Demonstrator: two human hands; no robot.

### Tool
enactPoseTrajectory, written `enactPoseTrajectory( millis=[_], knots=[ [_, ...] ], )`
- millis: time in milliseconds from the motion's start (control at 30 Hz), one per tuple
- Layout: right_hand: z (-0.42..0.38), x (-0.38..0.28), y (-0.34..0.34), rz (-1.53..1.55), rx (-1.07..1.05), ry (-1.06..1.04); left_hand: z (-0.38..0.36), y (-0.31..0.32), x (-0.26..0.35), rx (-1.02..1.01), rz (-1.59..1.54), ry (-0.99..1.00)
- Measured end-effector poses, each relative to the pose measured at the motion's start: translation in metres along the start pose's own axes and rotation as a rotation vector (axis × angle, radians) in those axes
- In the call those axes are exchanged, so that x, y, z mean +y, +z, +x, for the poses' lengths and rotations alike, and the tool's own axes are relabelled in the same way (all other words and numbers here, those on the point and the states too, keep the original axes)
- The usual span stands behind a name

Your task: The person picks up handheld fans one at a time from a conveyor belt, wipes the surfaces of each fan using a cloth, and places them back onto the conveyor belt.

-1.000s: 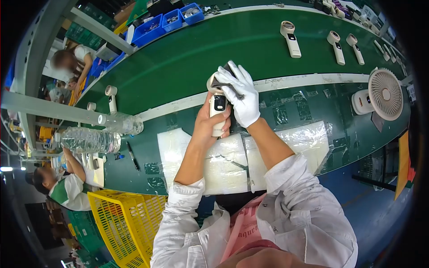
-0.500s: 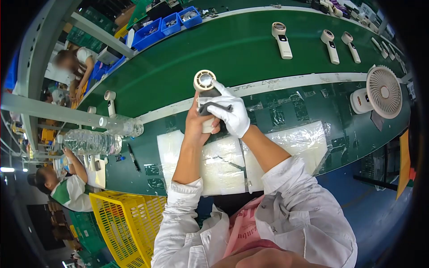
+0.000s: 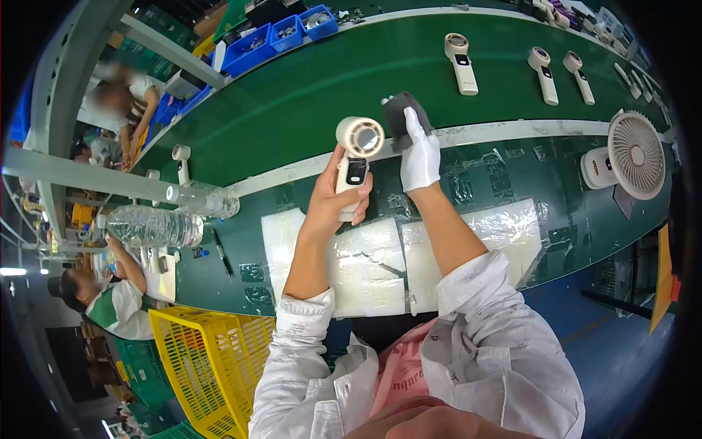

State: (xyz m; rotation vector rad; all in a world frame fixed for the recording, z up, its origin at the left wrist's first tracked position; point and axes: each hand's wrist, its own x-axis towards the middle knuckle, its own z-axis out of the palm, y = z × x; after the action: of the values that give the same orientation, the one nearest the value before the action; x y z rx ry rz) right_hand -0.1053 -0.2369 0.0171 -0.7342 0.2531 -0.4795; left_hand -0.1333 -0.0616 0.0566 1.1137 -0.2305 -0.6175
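Hands lifted over the green conveyor belt (image 3: 307,95), open belt beyond them.
Bare left hand (image 3: 333,205) was clamped around a smooth cream handheld fan (image 3: 355,157), round head upward; gloved right hand (image 3: 420,157) pinched a soft dark cloth (image 3: 398,117) just beside it.

Bright, even overhead light fills the scene, and shadows stay soft and short. A pale sheen lies across the curved green conveyor belt (image 3: 307,95), and glare whitens the clear plastic film over the white foam pads (image 3: 365,256). The fisheye lens bends straight lines strongly and leaves black corners. Focus holds sharp in the centre, softening towards the dim left edge.
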Motion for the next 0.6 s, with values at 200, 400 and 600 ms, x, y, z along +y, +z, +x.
enactPoseTrajectory(
  millis=[200, 400, 600],
  knots=[
    [-0.02, -0.007, 0.002, -0.34, -0.258, -0.054, 0.0, 0.011, -0.006, 0.284, 0.962, 0.104],
    [-0.029, -0.004, 0.02, -1.175, -0.673, -0.954, 0.002, -0.004, -0.01, 0.414, 1.192, 0.191],
    [-0.049, 0.012, 0.008, -0.705, -0.523, -0.431, 0.005, -0.006, 0.003, 0.475, 0.638, -0.05]
  ],
)
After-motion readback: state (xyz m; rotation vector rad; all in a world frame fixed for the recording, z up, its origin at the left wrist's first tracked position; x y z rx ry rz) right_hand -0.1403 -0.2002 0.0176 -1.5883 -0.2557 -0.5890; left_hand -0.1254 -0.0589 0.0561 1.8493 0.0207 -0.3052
